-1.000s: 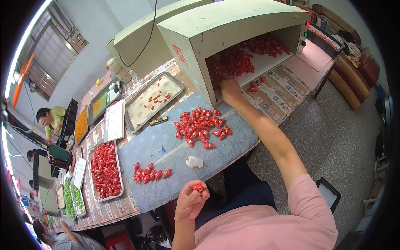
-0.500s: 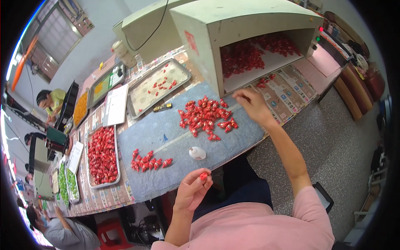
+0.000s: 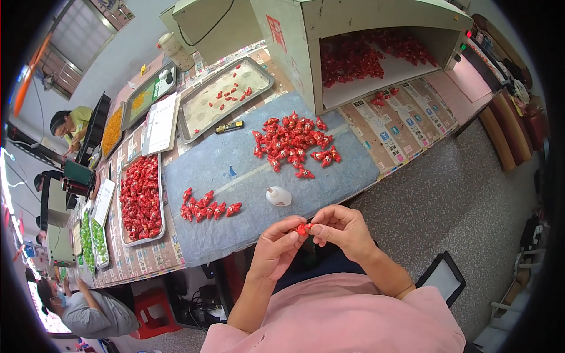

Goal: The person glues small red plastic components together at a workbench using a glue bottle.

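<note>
In front of my chest, my left hand [image 3: 274, 252] and my right hand [image 3: 348, 236] meet just off the table's near edge. Their thumbs and fingertips pinch a small red toy piece [image 3: 302, 229]; whether it is one part or two pressed together I cannot tell. Beyond the hands a white squeeze bottle [image 3: 279, 196] lies on the blue cloth [image 3: 235, 241]. Farther off is a loose heap of red toy figures [image 3: 288, 141] with pale markings. A smaller group of red figures [image 3: 207, 206] sits to the left on the cloth.
A tray [image 3: 141, 240] heaped with red pieces stands left, another tray [image 3: 197, 115] with scattered red pieces behind. A box cutter [image 3: 229, 126] lies beside it. A large box-shaped machine [image 3: 288, 65] holds red pieces at the back right. Co-workers [image 3: 97, 312] sit at far left.
My right hand has come back from beside the machine's opening to meet my left hand at the red toy piece. The view has shifted slightly.
</note>
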`<state>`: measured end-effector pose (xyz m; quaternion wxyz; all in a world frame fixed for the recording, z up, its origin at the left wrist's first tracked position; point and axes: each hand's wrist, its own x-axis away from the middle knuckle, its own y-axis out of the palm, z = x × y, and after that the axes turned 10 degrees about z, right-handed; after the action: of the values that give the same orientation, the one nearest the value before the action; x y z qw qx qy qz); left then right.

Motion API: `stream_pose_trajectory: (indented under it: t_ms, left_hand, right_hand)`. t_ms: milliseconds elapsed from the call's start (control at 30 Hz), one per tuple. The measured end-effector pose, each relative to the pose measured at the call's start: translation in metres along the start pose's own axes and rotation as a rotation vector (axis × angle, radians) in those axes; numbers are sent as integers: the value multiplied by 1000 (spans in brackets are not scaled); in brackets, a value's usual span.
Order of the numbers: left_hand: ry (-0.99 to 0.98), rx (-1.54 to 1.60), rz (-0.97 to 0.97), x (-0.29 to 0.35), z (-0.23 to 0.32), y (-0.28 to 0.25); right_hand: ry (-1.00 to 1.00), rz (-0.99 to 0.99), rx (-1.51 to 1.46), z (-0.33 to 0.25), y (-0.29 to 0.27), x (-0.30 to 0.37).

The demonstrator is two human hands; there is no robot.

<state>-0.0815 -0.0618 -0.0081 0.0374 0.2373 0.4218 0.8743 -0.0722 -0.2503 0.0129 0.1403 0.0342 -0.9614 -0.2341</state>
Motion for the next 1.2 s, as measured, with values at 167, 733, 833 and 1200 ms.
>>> stream_pose_trajectory:
  t_ms: [167, 733, 833, 1200]
  left_hand:
    - [121, -103, -20, 0, -3, 1]
    - [325, -451, 61, 1, -4, 8]
    - [338, -478, 58, 3, -4, 8]
    - [376, -508, 22, 6, -2, 0]
  right_hand:
    - [-17, 42, 69, 11, -4, 1]
    - [-155, 55, 211, 8, -10, 5]
    - [-224, 41, 237, 8, -11, 4]
    - [-273, -4, 284, 8, -8, 2]
